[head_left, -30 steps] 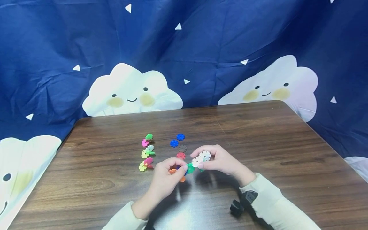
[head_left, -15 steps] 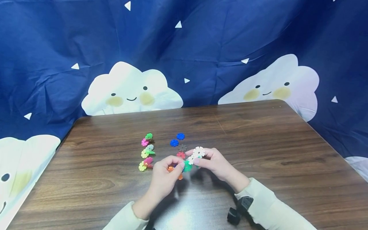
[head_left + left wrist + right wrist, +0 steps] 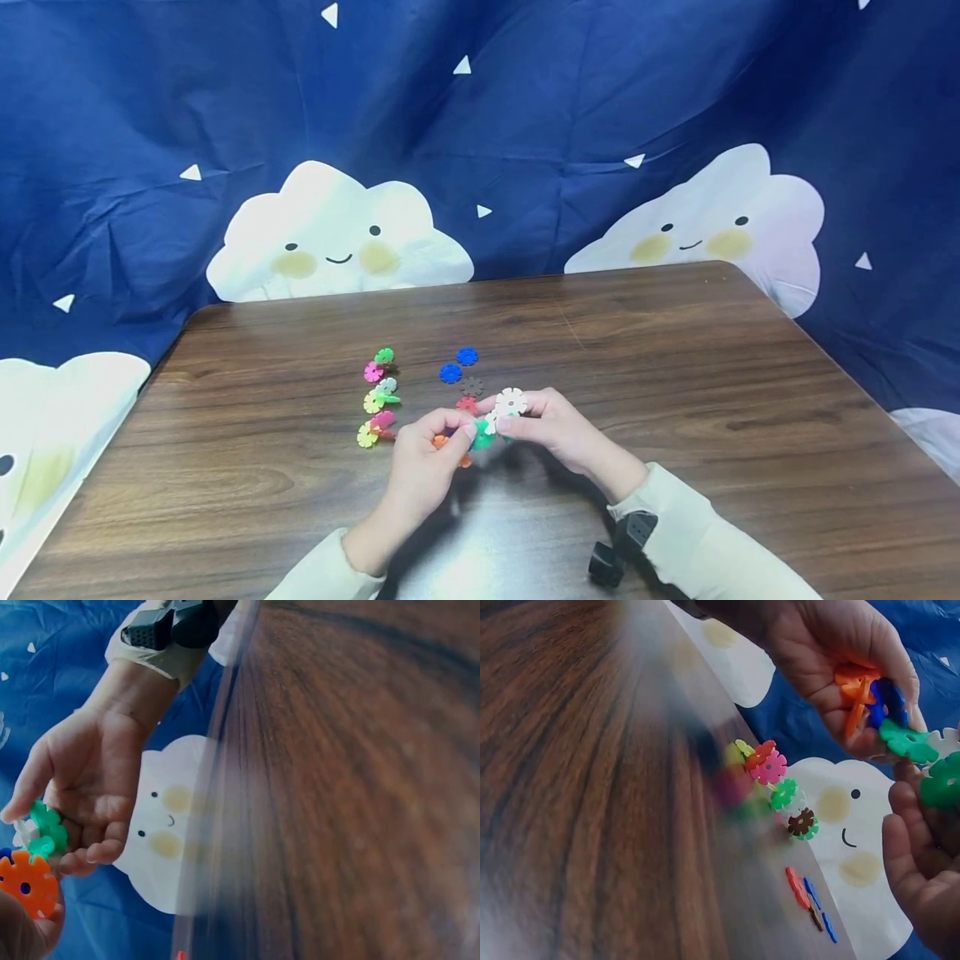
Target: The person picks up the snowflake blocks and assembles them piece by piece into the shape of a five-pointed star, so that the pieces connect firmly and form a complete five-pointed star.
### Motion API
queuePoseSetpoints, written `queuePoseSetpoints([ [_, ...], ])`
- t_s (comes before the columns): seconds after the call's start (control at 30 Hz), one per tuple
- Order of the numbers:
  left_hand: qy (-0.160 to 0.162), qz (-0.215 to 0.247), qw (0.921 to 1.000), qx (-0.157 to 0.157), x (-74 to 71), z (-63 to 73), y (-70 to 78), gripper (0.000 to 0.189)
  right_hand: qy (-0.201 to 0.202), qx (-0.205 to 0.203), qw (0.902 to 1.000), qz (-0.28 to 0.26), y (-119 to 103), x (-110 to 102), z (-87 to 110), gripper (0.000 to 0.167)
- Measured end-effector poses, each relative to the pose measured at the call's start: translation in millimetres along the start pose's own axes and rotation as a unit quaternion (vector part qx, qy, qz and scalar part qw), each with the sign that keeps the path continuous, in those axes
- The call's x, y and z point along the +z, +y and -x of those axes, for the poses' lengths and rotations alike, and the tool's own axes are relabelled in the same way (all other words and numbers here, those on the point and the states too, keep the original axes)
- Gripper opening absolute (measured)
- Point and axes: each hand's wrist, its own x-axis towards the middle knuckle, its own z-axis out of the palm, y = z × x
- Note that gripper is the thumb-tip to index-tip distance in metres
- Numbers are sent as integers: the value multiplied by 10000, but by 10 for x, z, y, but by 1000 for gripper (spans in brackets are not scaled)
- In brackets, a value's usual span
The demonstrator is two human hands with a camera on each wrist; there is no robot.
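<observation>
Between the two hands is a joined string of notched plastic snowflake discs, held above the table. My left hand pinches its left part between thumb and forefinger, beside a green disc. Orange discs and a blue disc sit within that hand's fingers. White discs form the right part, gripped by my right hand with the thumb in front. Another green disc shows by the right hand in the right wrist view. The fingers partly cover the joints between discs.
Left of the hands stand several small joined disc clusters, including a pink disc and a yellow disc. Loose behind the hands lie blue discs, a dark brown disc and a red disc on the wooden table.
My right hand has moved left, bringing the white discs closer to my left hand. The left hand has shifted only slightly. The loose discs and clusters stay in place.
</observation>
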Motion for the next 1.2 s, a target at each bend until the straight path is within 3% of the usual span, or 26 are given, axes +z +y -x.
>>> queuePoseSetpoints([
  [0.13,75,62,10000,-4,0,-2,-21,5,-24,22,10000,38,19,17,-12,33],
  [0.33,180,199,9992,-305,4,-29,-44,5,135,191,9991,346,-7,37,-30,32],
  [0.47,207,524,9974,-440,12,-49,-43,7,204,330,9985,377,-34,41,-53,38],
  [0.57,280,922,9939,-545,19,-56,-35,10,295,460,9983,197,-38,45,-51,45],
  [0.8,801,1792,9772,-811,27,-68,6,18,524,559,9970,133,74,80,-42,33],
  [0.93,901,1866,9751,-789,47,-65,14,18,764,497,9957,133,91,112,-50,28],
  [1.2,806,1856,9761,-798,80,-42,17,19,1243,528,9908,68,67,161,-59,22],
])
